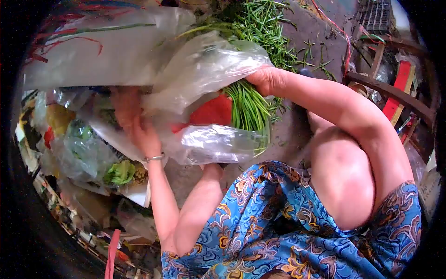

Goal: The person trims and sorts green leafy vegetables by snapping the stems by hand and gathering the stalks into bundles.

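A clear plastic bag (204, 60) is spread in front of me, with a bundle of thin green stalks (248, 107) inside its mouth. Red material (212, 111) lies against the bundle's left side. My right hand (261, 80) grips the bag's upper rim at the right, its fingers partly hidden by the plastic. On the other side, my left hand (132, 118) is at the bag's left edge, smeared by motion, so its fingers cannot be made out. A bracelet (154, 158) circles the left wrist.
Loose green stalks (265, 32) are heaped on the floor beyond the bag. At the left lie plastic bags (83, 149) and a leafy green vegetable (119, 173). A wooden frame (392, 86) with a red strip stands at the right, near a dark crate (374, 16).
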